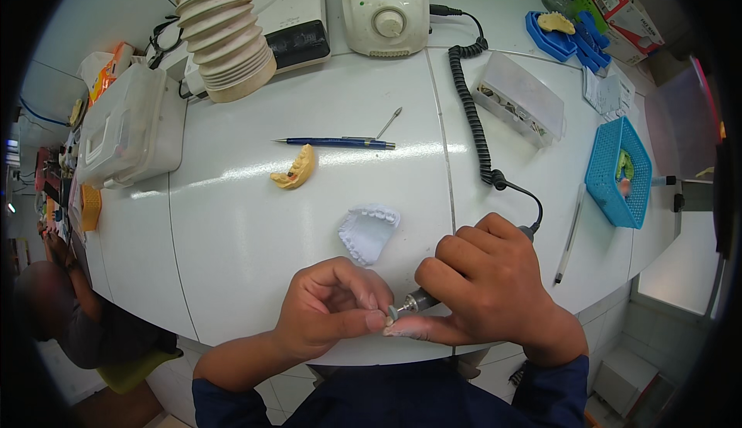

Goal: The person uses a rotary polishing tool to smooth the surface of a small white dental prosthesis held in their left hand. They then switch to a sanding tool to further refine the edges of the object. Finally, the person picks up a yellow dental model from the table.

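My right hand [495, 281] grips a rotary handpiece [420, 300] near the table's front edge, its thumb stretched out below the tip. A small greenish-grey grinding wheel [393, 313] on the tip meets my left hand's fingertips. In a pinch of thumb and finger, my left hand [325, 308] holds a tiny pale piece [388, 322], mostly hidden and too small to name. White powder coats my right thumb. Just beyond my hands lies a white plaster dental model [369, 235]. Farther off rests a yellow partial dental model [294, 170].
A blue mechanical pencil [340, 143] and a bur [390, 122] lie beyond the models. The handpiece's coiled cord [471, 111] runs to a control box [385, 10]. A suction hose [224, 34] hangs at back left. Right stand a clear case [519, 95] and a blue basket [610, 173].
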The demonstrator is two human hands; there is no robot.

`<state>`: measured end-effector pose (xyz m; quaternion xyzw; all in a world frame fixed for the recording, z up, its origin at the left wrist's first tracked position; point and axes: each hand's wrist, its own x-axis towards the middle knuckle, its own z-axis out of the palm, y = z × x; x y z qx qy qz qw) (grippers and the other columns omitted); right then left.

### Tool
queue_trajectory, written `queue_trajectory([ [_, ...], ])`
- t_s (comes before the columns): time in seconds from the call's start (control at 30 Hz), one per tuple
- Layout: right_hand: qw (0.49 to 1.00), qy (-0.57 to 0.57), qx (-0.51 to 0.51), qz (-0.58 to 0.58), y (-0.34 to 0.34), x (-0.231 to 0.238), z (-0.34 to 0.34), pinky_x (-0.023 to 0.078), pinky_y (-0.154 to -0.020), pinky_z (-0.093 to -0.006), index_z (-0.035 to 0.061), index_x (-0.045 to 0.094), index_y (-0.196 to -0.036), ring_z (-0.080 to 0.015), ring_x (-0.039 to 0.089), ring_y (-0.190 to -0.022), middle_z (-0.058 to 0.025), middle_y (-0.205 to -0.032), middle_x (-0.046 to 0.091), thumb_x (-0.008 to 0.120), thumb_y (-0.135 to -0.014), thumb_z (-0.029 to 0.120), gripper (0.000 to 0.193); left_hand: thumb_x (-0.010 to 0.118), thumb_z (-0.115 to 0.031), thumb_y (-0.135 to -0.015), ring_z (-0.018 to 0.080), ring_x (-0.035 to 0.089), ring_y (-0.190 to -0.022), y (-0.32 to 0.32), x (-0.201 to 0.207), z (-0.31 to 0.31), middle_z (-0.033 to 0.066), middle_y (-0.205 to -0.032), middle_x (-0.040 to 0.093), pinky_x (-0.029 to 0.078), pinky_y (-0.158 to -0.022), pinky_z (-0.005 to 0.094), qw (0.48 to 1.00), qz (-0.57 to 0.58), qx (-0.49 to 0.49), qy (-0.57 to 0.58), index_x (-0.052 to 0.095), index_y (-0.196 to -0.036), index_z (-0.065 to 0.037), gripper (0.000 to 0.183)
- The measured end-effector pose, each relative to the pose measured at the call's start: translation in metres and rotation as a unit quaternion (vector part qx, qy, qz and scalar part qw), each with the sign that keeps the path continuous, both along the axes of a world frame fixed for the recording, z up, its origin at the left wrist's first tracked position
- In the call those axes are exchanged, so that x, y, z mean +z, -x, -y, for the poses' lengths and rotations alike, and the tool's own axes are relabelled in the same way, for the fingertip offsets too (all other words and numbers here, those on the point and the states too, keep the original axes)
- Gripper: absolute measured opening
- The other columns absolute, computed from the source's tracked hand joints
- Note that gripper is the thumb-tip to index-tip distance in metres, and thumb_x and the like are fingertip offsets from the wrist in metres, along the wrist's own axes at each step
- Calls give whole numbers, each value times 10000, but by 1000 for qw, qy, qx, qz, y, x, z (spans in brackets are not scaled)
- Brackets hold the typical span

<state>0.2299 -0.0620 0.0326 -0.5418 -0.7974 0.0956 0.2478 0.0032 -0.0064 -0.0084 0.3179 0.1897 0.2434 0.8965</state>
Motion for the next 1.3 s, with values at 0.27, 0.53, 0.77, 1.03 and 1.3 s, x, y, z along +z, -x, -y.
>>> queue_trajectory([
  [0.27,1000,-8,-1,-1,1,-1,2,306,-549,-315,145,568,-724,-161,448,-530,6,-624,399,683,-814,580,459,709,88,-848,137,617,-918,-1,0,0,121,-977,659,491,-861,296,1000,-2,9,-17,572,-932,-55,216],
  [0.53,1000,-2,8,0,0,1,1,307,-553,-316,147,568,-727,-158,450,-537,8,-627,395,687,-809,571,448,706,96,-844,141,619,-926,-2,1,0,123,-980,658,493,-865,299,1000,2,13,-19,576,-933,-57,219],
  [0.77,1000,10,3,3,-1,1,0,312,-553,-315,147,549,-712,-157,448,-544,7,-628,392,683,-814,572,457,707,105,-837,139,616,-938,-1,1,0,127,-1010,649,496,-880,290,1000,8,8,-7,580,-932,-52,223],
  [1.03,1000,19,11,10,-1,2,0,313,-550,-314,148,547,-711,-155,451,-539,8,-624,395,680,-818,572,457,710,102,-838,137,617,-937,-1,1,1,130,-1008,650,498,-876,289,1000,3,11,-7,582,-928,-50,219],
  [1.3,1000,23,7,8,-1,3,-1,314,-548,-313,144,543,-707,-155,452,-531,7,-622,402,671,-821,587,475,711,85,-853,135,622,-917,-1,-1,0,138,-989,660,501,-862,290,1000,-7,8,-21,568,-932,-45,209],
])
